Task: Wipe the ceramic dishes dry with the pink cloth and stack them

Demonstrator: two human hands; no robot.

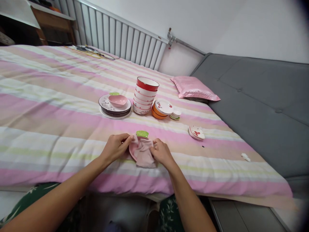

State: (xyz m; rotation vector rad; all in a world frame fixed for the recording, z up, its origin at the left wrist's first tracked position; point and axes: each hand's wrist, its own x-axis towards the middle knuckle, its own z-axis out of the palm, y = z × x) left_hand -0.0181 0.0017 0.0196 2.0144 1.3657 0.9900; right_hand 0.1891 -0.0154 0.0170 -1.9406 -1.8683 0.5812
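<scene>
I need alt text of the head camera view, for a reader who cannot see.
Two hands hold a pale pink cloth against a pink dish with a green end, at a striped bed. Beyond stand stacked plates and bowls.

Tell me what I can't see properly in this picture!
All in the head view:
- Pink dish: much of its inside is hidden by the cloth.
- Lower bowls: their insides are hidden by the red bowl on top.
- Table: cut off by the left edge.
- Black speck: too small to tell what it is.
</scene>
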